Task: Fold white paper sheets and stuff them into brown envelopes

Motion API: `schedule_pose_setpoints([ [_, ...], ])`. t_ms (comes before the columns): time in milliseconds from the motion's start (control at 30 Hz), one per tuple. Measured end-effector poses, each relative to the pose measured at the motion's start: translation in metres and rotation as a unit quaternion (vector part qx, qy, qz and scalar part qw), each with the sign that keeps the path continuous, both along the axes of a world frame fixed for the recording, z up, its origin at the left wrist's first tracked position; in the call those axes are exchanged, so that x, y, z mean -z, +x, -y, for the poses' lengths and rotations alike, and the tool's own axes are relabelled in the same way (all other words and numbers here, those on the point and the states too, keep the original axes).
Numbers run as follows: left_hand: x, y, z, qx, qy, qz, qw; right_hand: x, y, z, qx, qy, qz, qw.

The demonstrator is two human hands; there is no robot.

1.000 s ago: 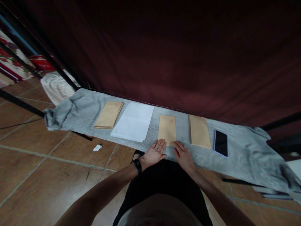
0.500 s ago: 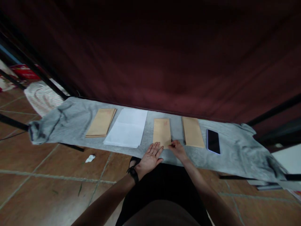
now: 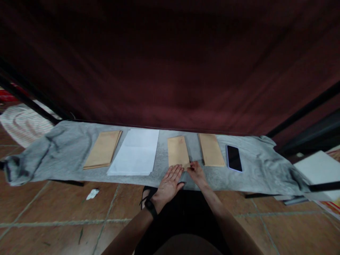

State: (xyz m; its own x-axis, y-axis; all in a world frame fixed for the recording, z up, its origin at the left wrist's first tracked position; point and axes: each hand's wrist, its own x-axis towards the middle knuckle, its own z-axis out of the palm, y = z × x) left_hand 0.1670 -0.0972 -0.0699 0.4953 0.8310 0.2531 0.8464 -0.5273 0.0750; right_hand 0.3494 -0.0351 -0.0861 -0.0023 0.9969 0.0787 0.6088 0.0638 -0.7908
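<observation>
A single brown envelope [image 3: 177, 151] lies on the grey cloth [image 3: 66, 148] in the middle of a narrow table. My left hand [image 3: 170, 183] lies flat with fingers stretched out, fingertips at the envelope's near edge. My right hand [image 3: 196, 173] is curled, its fingers pinching the envelope's near right corner. A second brown envelope [image 3: 211, 149] lies just to the right, and a dark phone [image 3: 234, 158] beside that.
A stack of white paper sheets [image 3: 136, 152] and a pile of brown envelopes [image 3: 103, 149] lie to the left. A dark red curtain [image 3: 170, 63] hangs behind the table. Tiled floor with a white paper scrap [image 3: 92, 193] is below.
The view has shifted, so everything sits further left and lower in the picture. My right hand has gone from lying flat to pinching the envelope's near right corner. The left hand stays flat.
</observation>
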Motion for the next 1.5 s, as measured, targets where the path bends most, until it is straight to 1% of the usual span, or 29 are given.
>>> schedule_pose_setpoints([
  [100,0.003,0.005,0.001,0.000,-0.004,0.012,1.000,-0.008,-0.002,0.011,0.021,-0.006,0.035,0.999],
  [167,0.005,0.005,0.001,0.002,-0.005,0.020,1.000,-0.014,-0.005,0.019,0.030,0.013,0.097,0.995],
  [200,0.006,0.004,0.001,0.006,-0.006,0.022,1.000,-0.017,-0.007,0.024,0.024,0.035,0.139,0.989],
  [233,0.007,0.003,0.001,0.009,-0.008,0.023,1.000,-0.019,-0.009,0.029,0.004,0.064,0.183,0.981],
  [300,0.010,0.001,0.001,0.006,-0.014,0.025,1.000,-0.021,-0.014,0.040,-0.074,0.128,0.243,0.959],
  [367,0.014,0.000,0.001,-0.002,-0.018,0.025,1.000,-0.020,-0.017,0.049,-0.150,0.171,0.254,0.940],
  [433,0.016,-0.001,0.002,-0.007,-0.017,0.026,0.999,-0.018,-0.018,0.055,-0.183,0.190,0.254,0.930],
  [533,0.016,-0.002,0.002,0.000,-0.010,0.034,0.999,-0.013,-0.012,0.059,-0.185,0.198,0.258,0.927],
  [667,0.010,-0.006,0.003,0.002,-0.005,0.039,0.999,-0.012,0.002,0.056,-0.188,0.201,0.264,0.924],
  [900,0.013,-0.023,0.008,-0.027,0.016,0.018,0.999,-0.012,0.016,0.054,-0.193,0.198,0.273,0.921],
  [1000,0.010,-0.019,0.005,-0.048,0.015,0.017,0.999,-0.011,0.015,0.054,-0.190,0.201,0.273,0.921],
  [1067,0.007,-0.008,-0.002,-0.048,0.007,0.025,0.999,-0.009,0.013,0.054,-0.184,0.205,0.273,0.922],
  [1133,0.006,0.005,-0.012,-0.034,-0.001,0.033,0.999,-0.007,0.012,0.054,-0.177,0.211,0.272,0.922],
  [1267,0.011,0.023,-0.041,-0.017,-0.006,0.041,0.999,-0.003,0.010,0.054,-0.169,0.220,0.262,0.924],
  [1400,0.019,0.025,-0.075,-0.018,-0.007,0.041,0.999,-0.003,0.008,0.054,-0.160,0.214,0.257,0.929],
  [1500,0.021,0.022,-0.100,-0.030,-0.016,0.028,0.999,-0.007,0.008,0.054,-0.160,0.211,0.259,0.929],
])
